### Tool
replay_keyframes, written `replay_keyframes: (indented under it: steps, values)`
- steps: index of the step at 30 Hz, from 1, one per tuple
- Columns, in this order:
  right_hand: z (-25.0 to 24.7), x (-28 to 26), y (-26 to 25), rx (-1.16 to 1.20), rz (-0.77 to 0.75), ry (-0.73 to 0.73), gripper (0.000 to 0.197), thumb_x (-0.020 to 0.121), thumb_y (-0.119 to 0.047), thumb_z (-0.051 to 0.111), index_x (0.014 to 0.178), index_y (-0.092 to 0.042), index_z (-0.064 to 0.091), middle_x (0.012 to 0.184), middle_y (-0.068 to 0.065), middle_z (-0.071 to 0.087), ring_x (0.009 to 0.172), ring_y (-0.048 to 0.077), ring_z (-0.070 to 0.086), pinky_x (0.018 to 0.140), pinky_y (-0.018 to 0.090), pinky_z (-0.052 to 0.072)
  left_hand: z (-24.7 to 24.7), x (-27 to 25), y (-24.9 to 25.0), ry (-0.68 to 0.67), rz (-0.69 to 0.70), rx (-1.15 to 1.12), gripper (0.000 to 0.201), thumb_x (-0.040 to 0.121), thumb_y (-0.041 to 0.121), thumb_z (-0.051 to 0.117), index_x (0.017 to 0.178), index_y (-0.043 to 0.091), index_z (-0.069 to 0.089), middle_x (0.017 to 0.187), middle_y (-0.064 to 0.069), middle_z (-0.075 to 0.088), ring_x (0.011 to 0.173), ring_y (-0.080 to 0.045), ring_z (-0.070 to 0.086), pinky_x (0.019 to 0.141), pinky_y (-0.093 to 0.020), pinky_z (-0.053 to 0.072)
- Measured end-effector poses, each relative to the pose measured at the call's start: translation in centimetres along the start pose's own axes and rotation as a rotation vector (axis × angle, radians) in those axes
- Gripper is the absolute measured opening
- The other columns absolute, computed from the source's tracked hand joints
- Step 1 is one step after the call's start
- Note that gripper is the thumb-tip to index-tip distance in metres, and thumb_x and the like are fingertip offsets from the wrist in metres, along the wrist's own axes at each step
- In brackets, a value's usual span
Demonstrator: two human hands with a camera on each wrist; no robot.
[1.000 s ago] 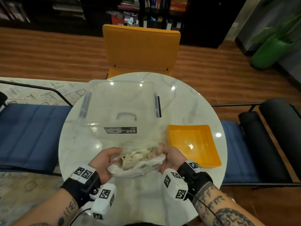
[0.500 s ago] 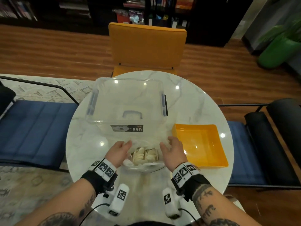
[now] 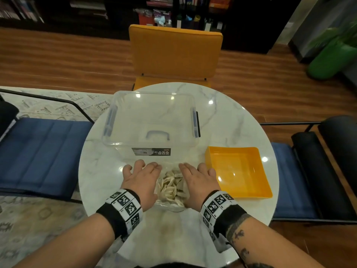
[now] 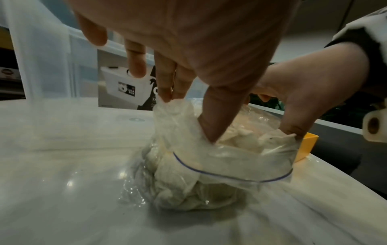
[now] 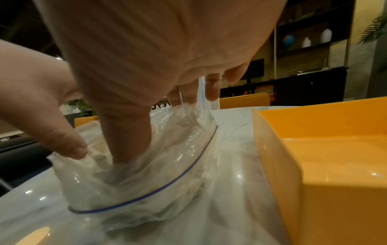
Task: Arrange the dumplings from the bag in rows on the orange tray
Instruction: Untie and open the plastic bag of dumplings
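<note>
A clear zip bag of pale dumplings sits on the marble table, between my hands. My left hand holds its left rim: in the left wrist view the thumb presses inside the mouth while two fingers pinch the far edge of the bag. My right hand holds the right rim, thumb inside the bag, with plastic pulled up between its fingers. The orange tray lies just right of the bag, with nothing in it.
A clear lidded storage box stands right behind the bag, close to my fingertips. The tray's near wall is a few centimetres from the bag. An orange chair stands beyond the table; blue benches flank it.
The bag came down from my lifted hands onto the table. My hands turned palm-down and spread its mouth wider, so more dumplings show.
</note>
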State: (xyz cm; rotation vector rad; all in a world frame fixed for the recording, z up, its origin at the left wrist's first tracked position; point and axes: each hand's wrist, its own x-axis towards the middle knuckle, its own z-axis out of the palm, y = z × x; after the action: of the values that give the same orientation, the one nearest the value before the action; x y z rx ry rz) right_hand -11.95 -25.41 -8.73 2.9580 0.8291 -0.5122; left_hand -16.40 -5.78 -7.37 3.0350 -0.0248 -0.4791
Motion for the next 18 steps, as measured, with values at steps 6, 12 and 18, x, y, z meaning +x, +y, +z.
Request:
replay_keyframes:
  steps: [6,12,18]
  values:
    - [0.5,-0.4,-0.5,0.049,-0.019,-0.110,0.104,0.075,-0.041,0.074,0.155,-0.028,0.008,0.163,-0.009,0.012,0.135,0.027,0.022,0.104,0.044,0.027,1.2,-0.1,0.5,-0.119,-0.062,0.020,0.089,0.079,0.018,0.059,0.154,0.025,0.012,0.159,0.008,0.014,0.135,-0.024,0.018,0.105,-0.047,0.017]
    - [-0.3,-3.4,3.0,0.560,0.061,0.182,0.064,0.087,-0.027,0.065,0.144,-0.037,0.039,0.141,-0.024,0.039,0.136,0.011,0.025,0.116,0.036,0.026,-0.2,-0.9,0.5,0.048,0.057,-0.154,0.062,0.086,0.029,0.056,0.145,0.032,0.036,0.150,0.013,0.034,0.133,-0.016,0.028,0.100,-0.035,0.021]
    - [2.3,-6.2,8.9,0.356,0.297,0.033,0.045,0.093,-0.033,0.054,0.137,-0.038,0.048,0.145,-0.015,0.046,0.140,0.012,0.028,0.111,0.036,0.023,0.3,-0.1,1.6,-0.020,0.144,-0.168,0.048,0.091,0.043,0.051,0.137,0.032,0.046,0.138,0.018,0.050,0.126,-0.014,0.035,0.099,-0.034,0.029]
